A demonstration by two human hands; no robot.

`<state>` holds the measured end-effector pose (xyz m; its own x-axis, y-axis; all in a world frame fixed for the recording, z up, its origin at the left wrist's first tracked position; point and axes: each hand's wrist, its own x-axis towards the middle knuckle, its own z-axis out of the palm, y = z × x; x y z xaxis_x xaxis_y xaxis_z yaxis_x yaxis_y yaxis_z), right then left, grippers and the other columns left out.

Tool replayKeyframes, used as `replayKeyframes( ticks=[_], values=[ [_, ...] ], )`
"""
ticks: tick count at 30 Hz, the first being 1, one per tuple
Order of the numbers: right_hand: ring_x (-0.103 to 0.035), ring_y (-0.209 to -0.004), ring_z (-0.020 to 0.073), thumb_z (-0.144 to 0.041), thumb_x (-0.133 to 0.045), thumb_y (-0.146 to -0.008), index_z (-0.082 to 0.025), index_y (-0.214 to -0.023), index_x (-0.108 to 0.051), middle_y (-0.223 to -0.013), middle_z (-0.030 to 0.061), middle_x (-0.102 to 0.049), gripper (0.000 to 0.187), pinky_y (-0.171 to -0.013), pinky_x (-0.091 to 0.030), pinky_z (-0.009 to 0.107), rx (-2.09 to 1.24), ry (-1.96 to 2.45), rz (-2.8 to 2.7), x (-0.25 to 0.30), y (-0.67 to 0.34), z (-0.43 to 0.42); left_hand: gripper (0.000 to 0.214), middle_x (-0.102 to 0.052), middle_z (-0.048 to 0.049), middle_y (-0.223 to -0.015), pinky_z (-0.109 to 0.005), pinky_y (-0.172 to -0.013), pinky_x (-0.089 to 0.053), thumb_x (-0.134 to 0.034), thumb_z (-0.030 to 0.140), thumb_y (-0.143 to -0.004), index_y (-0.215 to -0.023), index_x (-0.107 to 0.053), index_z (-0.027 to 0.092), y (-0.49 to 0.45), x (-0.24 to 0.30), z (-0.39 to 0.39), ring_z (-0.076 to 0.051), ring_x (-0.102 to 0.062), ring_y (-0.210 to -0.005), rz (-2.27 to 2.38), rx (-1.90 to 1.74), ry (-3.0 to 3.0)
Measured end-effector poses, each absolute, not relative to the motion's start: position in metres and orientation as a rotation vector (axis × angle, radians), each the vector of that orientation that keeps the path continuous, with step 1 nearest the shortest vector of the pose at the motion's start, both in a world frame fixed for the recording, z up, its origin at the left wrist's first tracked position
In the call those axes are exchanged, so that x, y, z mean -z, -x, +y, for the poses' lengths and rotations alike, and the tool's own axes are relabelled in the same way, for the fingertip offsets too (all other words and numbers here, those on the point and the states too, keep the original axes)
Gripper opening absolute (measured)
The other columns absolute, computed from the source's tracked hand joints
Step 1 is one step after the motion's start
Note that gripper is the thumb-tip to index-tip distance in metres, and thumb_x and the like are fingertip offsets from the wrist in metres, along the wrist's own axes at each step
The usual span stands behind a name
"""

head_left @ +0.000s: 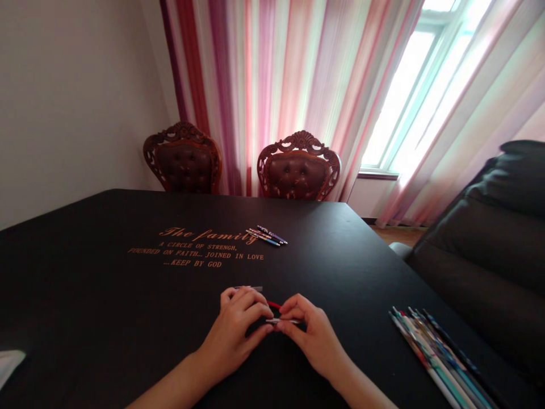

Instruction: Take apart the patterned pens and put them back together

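Over the near middle of the table, my left hand (240, 318) and my right hand (310, 329) meet with their fingertips closed in a pinch. Between them lies a slim whitish pen part (276, 321), gripped from both ends. Just behind it a thin red piece (273, 304) runs from the left fingers to the right ones; whether it is held or lies on the table I cannot tell. A greyish slender piece (256, 288) shows beyond my left knuckles, partly hidden by that hand.
Several pens (268, 236) lie together farther back on the black table (85, 284), beside gold lettering. More pens (438, 358) are bunched at the right edge. A white object (9, 363) is cut off at the left. Two carved chairs (298, 170) stand behind; a dark armchair (489, 244) is right.
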<state>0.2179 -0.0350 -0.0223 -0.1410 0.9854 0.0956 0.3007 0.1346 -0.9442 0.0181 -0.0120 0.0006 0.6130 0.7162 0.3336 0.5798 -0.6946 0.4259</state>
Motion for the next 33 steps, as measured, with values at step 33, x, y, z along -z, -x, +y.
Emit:
replayKeyframes(
  ticks=[33],
  values=[
    [-0.059, -0.096, 0.0234, -0.040, -0.042, -0.096, -0.024, -0.098, -0.067, -0.098, 0.0060, -0.067, 0.030, -0.087, -0.044, 0.037, -0.459, 1.407, -1.761, 0.044, -0.268, -0.012, 0.036, -0.070, -0.0054, -0.101, -0.041, -0.096, -0.043, -0.039, 0.046, -0.093, -0.098, -0.066, 0.022, 0.047, 0.041, 0.065, -0.025, -0.062, -0.102, 1.458, -1.408, -1.626]
  ],
)
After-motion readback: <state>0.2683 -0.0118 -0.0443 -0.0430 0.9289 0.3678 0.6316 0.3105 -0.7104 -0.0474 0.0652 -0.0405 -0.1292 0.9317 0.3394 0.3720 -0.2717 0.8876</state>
